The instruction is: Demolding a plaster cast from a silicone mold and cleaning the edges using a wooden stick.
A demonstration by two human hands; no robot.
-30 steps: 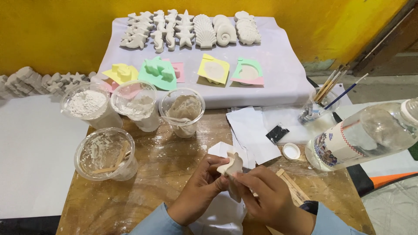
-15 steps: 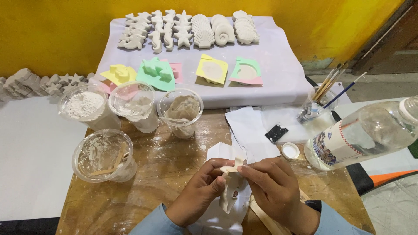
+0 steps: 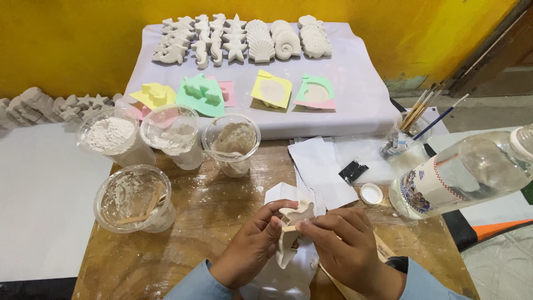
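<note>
Hands work one small white plaster cast point(image 3: 288, 236): left hand point(image 3: 252, 244) pinches its left side, right hand point(image 3: 341, 239) pinches its top edge, over white paper point(image 3: 319, 169). Probably edge cleaning; next needs gentle turning, cast looks brittle.

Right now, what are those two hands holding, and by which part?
Both hands, left hand and right hand, hold one small white seahorse-shaped plaster cast by its upper end; its tail hangs free below.
</note>
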